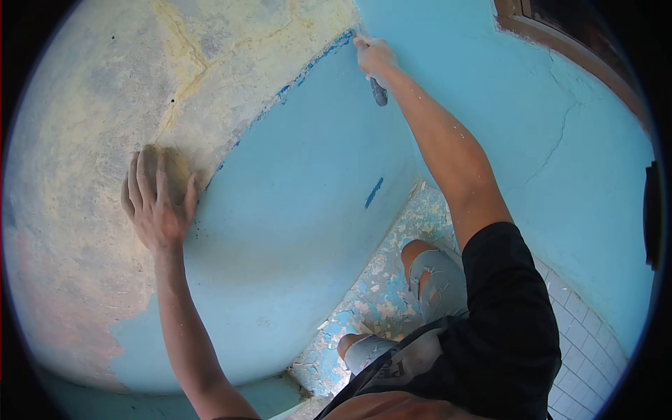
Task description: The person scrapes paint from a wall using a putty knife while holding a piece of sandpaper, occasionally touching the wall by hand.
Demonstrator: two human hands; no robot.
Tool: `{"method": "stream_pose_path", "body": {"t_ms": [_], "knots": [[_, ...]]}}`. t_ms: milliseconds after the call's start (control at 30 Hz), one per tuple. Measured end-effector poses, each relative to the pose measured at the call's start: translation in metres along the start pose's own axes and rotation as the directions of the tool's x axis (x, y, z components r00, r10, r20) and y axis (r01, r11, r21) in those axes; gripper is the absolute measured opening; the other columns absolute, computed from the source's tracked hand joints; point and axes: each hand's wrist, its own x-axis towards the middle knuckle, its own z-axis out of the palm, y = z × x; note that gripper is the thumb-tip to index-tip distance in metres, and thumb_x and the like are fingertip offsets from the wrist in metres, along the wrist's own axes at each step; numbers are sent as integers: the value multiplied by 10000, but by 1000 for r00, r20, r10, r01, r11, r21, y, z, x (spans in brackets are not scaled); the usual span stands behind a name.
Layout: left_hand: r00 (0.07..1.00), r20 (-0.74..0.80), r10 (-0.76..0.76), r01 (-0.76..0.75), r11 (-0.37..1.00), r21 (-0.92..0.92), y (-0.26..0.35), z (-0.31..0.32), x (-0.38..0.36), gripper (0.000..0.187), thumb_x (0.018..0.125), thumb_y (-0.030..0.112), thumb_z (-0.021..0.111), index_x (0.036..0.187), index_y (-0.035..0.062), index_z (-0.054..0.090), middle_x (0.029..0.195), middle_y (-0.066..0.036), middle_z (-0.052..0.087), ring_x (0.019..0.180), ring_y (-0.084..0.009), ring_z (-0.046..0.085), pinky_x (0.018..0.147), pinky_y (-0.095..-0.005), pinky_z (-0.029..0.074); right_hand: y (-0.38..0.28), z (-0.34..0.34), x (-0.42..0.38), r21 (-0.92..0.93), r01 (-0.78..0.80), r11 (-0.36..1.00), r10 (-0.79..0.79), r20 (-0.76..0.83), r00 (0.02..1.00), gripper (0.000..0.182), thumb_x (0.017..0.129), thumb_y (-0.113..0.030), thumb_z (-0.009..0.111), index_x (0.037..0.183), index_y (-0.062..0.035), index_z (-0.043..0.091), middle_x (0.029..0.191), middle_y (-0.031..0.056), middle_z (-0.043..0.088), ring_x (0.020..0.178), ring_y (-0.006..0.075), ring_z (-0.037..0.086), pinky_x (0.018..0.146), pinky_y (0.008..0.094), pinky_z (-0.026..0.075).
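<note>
My right hand (375,57) is closed around a scraper with a dark handle (379,92), whose butt sticks out below my fist. Its blade is hidden or too small to make out at the upper end of the paint edge. My left hand (159,196) rests flat with fingers stretched out on the bare, yellowish-grey plaster (91,203), beside that edge. Light blue paint (301,168) still covers the wall to the right of the plaster. A ragged darker blue line (283,92) runs along the border between the two.
Paint flakes litter the floor (364,301) around my legs. A brown-framed opening (570,52) is at the upper right, with a crack (560,136) in the blue wall below it. White tiles (577,308) line the lower right wall. Cracks (204,64) also cross the plaster.
</note>
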Motion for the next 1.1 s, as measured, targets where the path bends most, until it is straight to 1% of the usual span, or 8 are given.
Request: {"method": "stream_pose_path", "body": {"t_ms": [500, 600, 667, 800, 833, 900, 967, 1100], "knots": [[1000, 15, -10, 11, 999, -36, -1, -2, 0, 611, 975, 582, 598, 1500, 276, 542, 1584, -44, 477, 1481, -225, 417, 1222, -443, 324, 12, -1, -33, -28, 48, 998, -44, 149, 988, 450, 1072, -443, 536, 1459, -228, 621, 737, 26, 600, 623, 169, 564, 583, 358, 523], [1000, 27, 0, 1, 999, -38, -2, -4, -2, 584, 979, 559, 601, 1477, 258, 565, 1578, -30, 485, 1481, -223, 420, 1238, -436, 309, 43, 9, -50, 40, -3, 999, -7, 257, 966, 563, 1041, -522, 568, 1486, -178, 586, 859, 64, 668, 767, 237, 656, 751, 397, 567], [1000, 30, -8, 10, 998, -57, -4, -1, -3, 580, 988, 545, 589, 1495, 266, 551, 1592, -14, 473, 1495, -225, 403, 1246, -437, 297, 90, 33, -71, -199, 340, 919, -358, -60, 932, 700, 998, -565, 607, 1521, -108, 524, 1071, 175, 710, 1024, 344, 695, 910, 431, 540], [999, 46, -3, 4, 1000, -22, -2, -2, -2, 594, 998, 546, 558, 1524, 271, 523, 1607, -30, 450, 1506, -227, 387, 1250, -444, 291, 134, 29, -169, 26, 101, 995, -104, 143, 984, 750, 947, -491, 722, 1490, -21, 506, 1190, 240, 682, 1212, 395, 632, 1036, 441, 479], [997, 69, -18, 18, 1000, 6, 1, -2, 0, 604, 1002, 545, 547, 1539, 272, 508, 1613, -46, 441, 1514, -234, 375, 1253, -450, 286, 167, 38, -188, 159, -21, 987, -12, 202, 979, 658, 941, -443, 751, 1406, -17, 563, 1030, 188, 700, 972, 321, 712, 852, 411, 557], [999, 24, -32, 33, 999, -21, 11, 0, 1, 626, 1008, 565, 521, 1564, 283, 472, 1628, -68, 416, 1533, -253, 342, 1266, -463, 257, 190, 27, -237, 349, -425, 835, 260, 431, 864, 441, 964, -409, 747, 1154, -33, 617, 696, -8, 512, 500, 116, 530, 434, 297, 413], [996, 31, -85, 86, 995, -44, 28, 7, -2, 690, 1022, 637, 429, 1631, 326, 345, 1693, -116, 295, 1585, -312, 218, 1295, -529, 146, 236, 24, -280, 335, -613, 716, 396, 528, 752, 472, 975, -447, 723, 1143, -17, 622, 827, 37, 575, 588, 143, 590, 460, 310, 446], [987, 135, -90, 101, 992, -70, 91, 23, 14, 743, 1021, 696, 324, 1669, 361, 182, 1756, -68, 94, 1617, -294, 60, 1276, -608, -49, 275, -16, -335, 144, -769, 623, 547, 622, 560, 789, 984, -628, 610, 1483, -25, 516, 1278, 216, 679, 635, 145, 621, 488, 310, 503]]}}
